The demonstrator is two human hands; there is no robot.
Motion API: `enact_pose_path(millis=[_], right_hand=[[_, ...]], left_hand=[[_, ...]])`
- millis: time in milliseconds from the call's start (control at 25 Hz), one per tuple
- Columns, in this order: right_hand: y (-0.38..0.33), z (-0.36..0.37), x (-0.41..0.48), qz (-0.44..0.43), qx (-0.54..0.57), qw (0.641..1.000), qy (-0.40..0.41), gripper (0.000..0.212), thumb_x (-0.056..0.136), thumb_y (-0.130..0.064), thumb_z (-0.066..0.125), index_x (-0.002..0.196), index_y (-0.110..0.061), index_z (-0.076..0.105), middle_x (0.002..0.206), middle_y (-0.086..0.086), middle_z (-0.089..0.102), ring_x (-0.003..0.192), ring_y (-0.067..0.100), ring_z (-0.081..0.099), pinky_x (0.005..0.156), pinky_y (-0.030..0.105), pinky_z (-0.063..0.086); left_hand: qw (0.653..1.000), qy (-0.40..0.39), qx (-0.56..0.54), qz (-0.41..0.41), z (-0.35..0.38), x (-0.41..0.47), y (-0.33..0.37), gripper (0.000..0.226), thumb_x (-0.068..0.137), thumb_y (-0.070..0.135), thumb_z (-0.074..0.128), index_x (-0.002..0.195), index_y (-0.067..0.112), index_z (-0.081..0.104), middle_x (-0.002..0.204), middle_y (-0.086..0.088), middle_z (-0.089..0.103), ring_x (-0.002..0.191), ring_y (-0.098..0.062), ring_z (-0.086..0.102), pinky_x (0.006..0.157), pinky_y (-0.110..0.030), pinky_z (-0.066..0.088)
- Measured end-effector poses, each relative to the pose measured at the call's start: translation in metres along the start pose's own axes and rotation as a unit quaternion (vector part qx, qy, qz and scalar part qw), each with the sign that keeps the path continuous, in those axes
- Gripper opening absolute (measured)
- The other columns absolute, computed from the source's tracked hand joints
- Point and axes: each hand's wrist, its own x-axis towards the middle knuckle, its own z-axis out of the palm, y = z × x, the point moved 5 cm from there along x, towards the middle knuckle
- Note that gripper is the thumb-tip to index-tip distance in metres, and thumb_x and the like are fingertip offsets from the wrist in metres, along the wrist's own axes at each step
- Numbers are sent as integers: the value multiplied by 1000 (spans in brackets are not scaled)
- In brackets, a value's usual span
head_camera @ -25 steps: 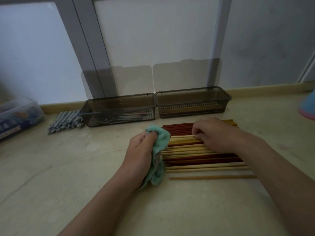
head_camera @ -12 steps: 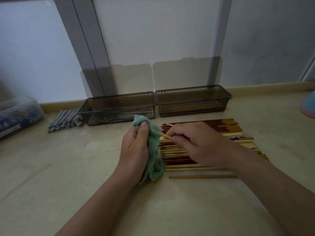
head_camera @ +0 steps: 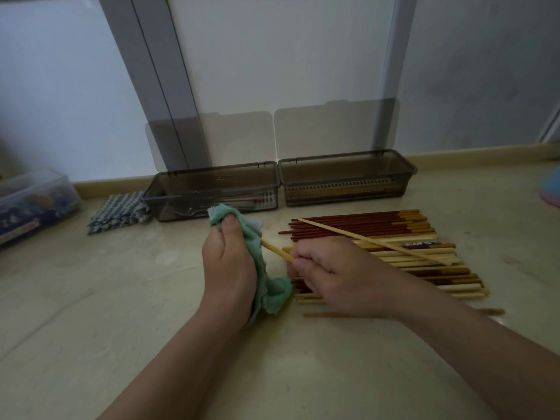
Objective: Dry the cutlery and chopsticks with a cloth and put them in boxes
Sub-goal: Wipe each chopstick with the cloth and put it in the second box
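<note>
Lifted since earlier: one chopstick [head_camera: 276, 252], tip in my cloth [head_camera: 274, 294].
Wiping: my left fingers [head_camera: 229, 227] clutch cloth, right fingers [head_camera: 304, 264] pinch chopstick; next, stow in box [head_camera: 303, 192] right-beyond cloth.

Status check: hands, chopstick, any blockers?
Left hand grips green cloth. Right hand pinches light chopstick, tip in cloth. Right box open, nothing blocking.

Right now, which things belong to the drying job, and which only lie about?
Job: green cloth, held chopstick, chopstick pile, left box, right box, left hand, right hand.
Lying about: checked cloth, clear container, pink-and-blue object at the right edge.
</note>
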Motion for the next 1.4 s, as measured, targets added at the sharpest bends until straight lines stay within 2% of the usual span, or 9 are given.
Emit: enact_pose_path(millis=[160,400,560,720,840,920,1040,1160,1400], right_hand=[[-6,6,5,-8,27,999,36,28,103,-19,48,77,-20,57,65,-5,56,56,5,50,55,31,44],[6,-7,-6,86,69,992,-66,28,106,-23,44,92,-17,67,61,-4,63,49,6,58,48,26,49],[0,1,2,21,61,998,11,31,104,-18,48,76,-20,62,52,-13,57,48,-1,52,51,17,37],[5,-1,2,55,144,988,6,31,105,-26,48,80,-15,63,61,1,63,46,12,61,43,24,47],[16,-21,2,69,233,962,122,27,102,-32,52,91,-16,72,77,11,69,60,27,65,43,31,50],[19,-22,3,70,260,949,163,24,101,-32,54,96,-20,75,79,4,70,67,23,64,49,28,50],[31,-24,6,114,349,900,236,23,100,-25,57,91,-15,75,61,-6,59,58,9,53,48,22,42],[48,-36,5,173,405,845,302,24,101,-26,55,90,-13,72,67,1,54,58,12,47,41,22,36],[35,-18,6,188,394,886,154,26,102,-24,54,91,-9,72,71,1,69,58,12,62,44,27,42]], left_hand=[[996,-57,53,51,12,-8,0,38,101,35,34,85,9,57,64,-2,54,57,-14,52,54,-33,46],[1000,-13,5,9,-1,6,2,39,100,39,34,86,15,62,60,0,49,54,-14,47,51,-31,41],[993,-85,64,42,12,-5,2,36,101,35,34,80,15,57,61,-5,51,54,-16,50,52,-32,45],[985,-153,64,41,18,-8,3,35,100,32,38,81,12,59,68,-9,60,63,-26,58,60,-41,51],[956,-279,89,24,26,-18,3,31,99,30,41,80,14,60,64,3,60,60,-15,55,55,-27,47],[919,-373,123,28,35,-31,4,29,98,28,43,84,12,62,68,2,62,62,-14,56,57,-24,46],[890,-431,148,14,37,-35,-1,38,98,33,44,92,-1,60,79,-11,63,70,-25,56,67,-33,47],[873,-456,172,4,37,-40,-3,44,97,39,43,93,-2,57,87,-20,61,76,-35,54,72,-46,47],[886,-432,170,-13,34,-37,-2,44,97,40,43,93,-1,58,79,-12,58,71,-25,52,70,-40,45]])
